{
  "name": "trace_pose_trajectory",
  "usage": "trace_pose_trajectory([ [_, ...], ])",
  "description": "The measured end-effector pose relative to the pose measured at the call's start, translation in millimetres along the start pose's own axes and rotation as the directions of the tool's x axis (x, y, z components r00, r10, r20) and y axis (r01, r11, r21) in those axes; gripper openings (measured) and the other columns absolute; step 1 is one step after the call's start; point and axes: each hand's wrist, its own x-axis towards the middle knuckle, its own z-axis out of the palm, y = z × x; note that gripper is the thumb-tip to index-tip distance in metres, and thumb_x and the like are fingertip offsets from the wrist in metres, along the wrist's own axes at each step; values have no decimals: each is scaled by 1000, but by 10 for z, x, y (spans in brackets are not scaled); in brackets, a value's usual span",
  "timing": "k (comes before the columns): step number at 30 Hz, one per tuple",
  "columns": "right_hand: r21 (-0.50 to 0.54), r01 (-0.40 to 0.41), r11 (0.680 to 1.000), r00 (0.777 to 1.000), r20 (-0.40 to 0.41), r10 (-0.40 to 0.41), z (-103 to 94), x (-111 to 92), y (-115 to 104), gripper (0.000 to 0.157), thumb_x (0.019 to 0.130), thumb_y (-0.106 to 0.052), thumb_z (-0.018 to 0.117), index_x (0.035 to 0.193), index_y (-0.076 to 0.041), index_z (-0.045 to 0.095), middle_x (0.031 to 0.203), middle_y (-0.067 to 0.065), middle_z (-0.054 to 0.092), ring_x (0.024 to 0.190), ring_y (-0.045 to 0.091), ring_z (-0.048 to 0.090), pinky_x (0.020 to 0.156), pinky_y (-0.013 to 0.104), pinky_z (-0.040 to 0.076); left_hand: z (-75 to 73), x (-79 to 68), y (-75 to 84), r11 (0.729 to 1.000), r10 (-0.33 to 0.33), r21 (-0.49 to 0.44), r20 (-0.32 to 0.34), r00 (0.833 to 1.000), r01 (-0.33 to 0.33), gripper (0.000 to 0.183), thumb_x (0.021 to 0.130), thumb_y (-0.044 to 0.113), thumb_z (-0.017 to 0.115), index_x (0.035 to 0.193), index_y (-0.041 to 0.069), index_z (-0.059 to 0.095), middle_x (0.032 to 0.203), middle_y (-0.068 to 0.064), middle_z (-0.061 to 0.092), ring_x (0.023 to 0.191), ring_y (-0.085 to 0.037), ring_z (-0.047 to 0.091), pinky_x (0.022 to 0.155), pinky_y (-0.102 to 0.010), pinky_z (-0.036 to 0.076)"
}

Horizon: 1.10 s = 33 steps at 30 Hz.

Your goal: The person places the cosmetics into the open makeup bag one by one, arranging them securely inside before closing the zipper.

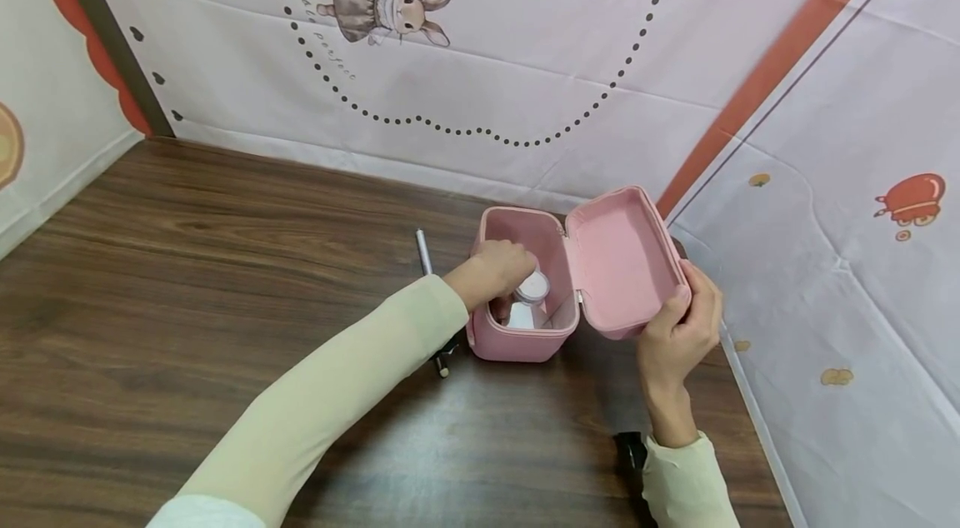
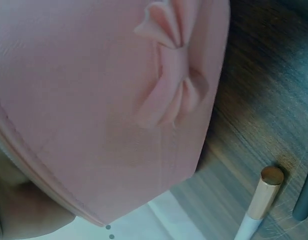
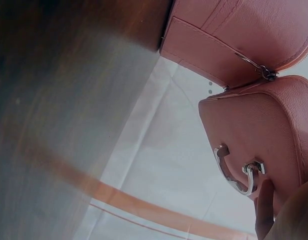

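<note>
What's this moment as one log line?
left hand: partly inside pink case | right hand: holds open lid | round container: inside case

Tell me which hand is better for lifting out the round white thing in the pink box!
Probably the left hand: it reaches into the pink box, close beside the round white thing, though the box partly hides it. The right hand is farther off and holds the open lid.
</note>
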Motion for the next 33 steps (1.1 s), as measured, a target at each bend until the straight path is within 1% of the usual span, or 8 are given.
trace_pose_trajectory([
  [4, 4, 2, 1000, 1000, 0, -2, 5, 5, -4, 32, 87, -8, 47, 103, 11, 66, 102, 28, 63, 98, 38, 57, 87, 26, 43, -41, -15, -21, 999, 27, -40, 7, 1000, -26, 22, 87, 11, 68, 109, 15, 67, 107, -6, 64, 95, -22, 62, 74, -40, 53],
  [9, 8, 5, 1000, 1000, 3, -5, 10, 5, -6, 31, 86, -7, 47, 103, 11, 66, 102, 29, 62, 98, 38, 57, 87, 26, 43, -100, -28, -56, 997, 53, -59, 34, 998, -51, 24, 83, 2, 67, 105, 12, 67, 106, -8, 63, 87, -21, 60, 67, -34, 52],
  [11, 8, 5, 1000, 1000, 7, -5, 12, 0, -5, 31, 86, -7, 47, 103, 11, 66, 102, 29, 62, 98, 38, 57, 87, 26, 43, -116, -32, -66, 996, 55, -67, 56, 997, -51, 28, 80, 0, 70, 105, 11, 68, 106, -9, 63, 84, -20, 59, 63, -32, 51],
  [15, 7, 3, 1000, 1000, 19, -3, 12, -7, -1, 31, 87, -7, 46, 103, 11, 66, 102, 28, 63, 98, 37, 58, 87, 26, 43, -139, -43, -79, 995, 59, -87, 92, 994, -51, 25, 82, -1, 67, 104, 10, 69, 101, -9, 65, 79, -19, 61, 57, -29, 51],
  [18, 8, 3, 1000, 1000, 27, -3, 9, -6, 2, 31, 88, -6, 46, 104, 12, 66, 103, 28, 63, 98, 36, 58, 87, 25, 43, -138, -37, -80, 995, 62, -76, 76, 995, -56, 20, 84, 0, 65, 101, 9, 70, 99, -9, 67, 78, -19, 64, 58, -29, 53],
  [20, 11, 2, 1000, 1000, 29, -3, 9, -6, 1, 31, 88, -6, 46, 104, 12, 66, 103, 28, 63, 99, 36, 58, 87, 25, 43, -127, -28, -80, 997, 59, -60, 48, 997, -56, 17, 87, 2, 62, 100, 10, 70, 100, -9, 67, 80, -20, 65, 63, -32, 54],
  [24, 10, 5, 1000, 1000, 31, -6, 6, -7, 0, 30, 88, -5, 47, 104, 12, 66, 103, 28, 63, 99, 37, 58, 87, 25, 43, -93, -1, -72, 999, 31, -34, 4, 1000, -31, 16, 91, 5, 57, 99, 11, 69, 103, -8, 67, 85, -20, 64, 69, -37, 55],
  [33, 7, 13, 1000, 999, 29, -13, 1, -4, -5, 30, 87, -5, 47, 104, 11, 66, 102, 28, 62, 97, 38, 58, 86, 24, 43, -31, 26, -36, 999, -44, -2, -7, 999, 44, 19, 97, 16, 53, 106, 17, 69, 108, -4, 66, 89, -20, 64, 67, -41, 55],
])
